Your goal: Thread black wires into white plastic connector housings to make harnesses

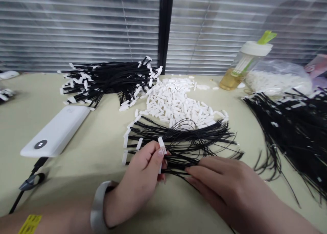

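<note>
My left hand is closed in a pinch on a small white plastic clip at the end of a black cord. My right hand rests on the table with its fingers pressed together on the black cords of the near bundle. That bundle fans out in front of me, with white clips on its left ends. Just behind it lies a heap of loose white clips.
A finished bundle of clipped black cords lies at the back left. More black cords spread at the right. A white power bank with a cable is at the left. A drink bottle and a plastic bag stand at the back right.
</note>
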A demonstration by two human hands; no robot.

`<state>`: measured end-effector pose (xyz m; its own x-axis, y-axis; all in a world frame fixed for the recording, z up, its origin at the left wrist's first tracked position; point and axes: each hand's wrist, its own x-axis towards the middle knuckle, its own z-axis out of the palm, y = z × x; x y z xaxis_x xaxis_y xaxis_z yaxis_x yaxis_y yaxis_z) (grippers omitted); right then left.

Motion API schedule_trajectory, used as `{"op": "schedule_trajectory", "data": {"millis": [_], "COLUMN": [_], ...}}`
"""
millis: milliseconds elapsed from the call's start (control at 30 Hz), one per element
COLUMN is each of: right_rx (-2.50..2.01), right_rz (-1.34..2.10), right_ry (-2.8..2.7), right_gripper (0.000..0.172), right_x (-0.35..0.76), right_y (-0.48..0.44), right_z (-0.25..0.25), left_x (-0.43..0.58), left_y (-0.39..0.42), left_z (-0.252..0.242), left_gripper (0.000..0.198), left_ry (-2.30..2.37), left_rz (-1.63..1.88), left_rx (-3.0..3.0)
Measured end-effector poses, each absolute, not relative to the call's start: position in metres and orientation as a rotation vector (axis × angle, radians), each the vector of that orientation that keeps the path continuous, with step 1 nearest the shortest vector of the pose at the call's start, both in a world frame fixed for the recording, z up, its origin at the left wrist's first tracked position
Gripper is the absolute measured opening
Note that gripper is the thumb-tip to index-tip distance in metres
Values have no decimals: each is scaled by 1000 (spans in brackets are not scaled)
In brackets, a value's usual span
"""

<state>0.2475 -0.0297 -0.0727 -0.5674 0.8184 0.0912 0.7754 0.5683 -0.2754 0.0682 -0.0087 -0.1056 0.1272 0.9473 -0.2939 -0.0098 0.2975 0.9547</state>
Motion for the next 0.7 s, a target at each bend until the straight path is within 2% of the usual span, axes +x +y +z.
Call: {"op": "schedule_trajectory", "data": {"millis": [400, 533, 700], "right_rx": [-1436, -1375, -1240], "right_rz": [796, 708, 369], "right_ry": [-2524, -2513, -2632], "right_gripper": [19, 19, 18], "right_x": [236, 236, 239], "right_y": [-29, -29, -32], "right_z": [-78, -83, -94], "left_x": [67, 67, 67], "left_y": [-16, -17, -17], "left_z": [-106, -105, -105], "left_gripper": [19, 21, 23], "left_ry": [1253, 1238, 1261], "left_rz": [854, 822, 812], "left_rx": [1186, 1279, 1362]}}
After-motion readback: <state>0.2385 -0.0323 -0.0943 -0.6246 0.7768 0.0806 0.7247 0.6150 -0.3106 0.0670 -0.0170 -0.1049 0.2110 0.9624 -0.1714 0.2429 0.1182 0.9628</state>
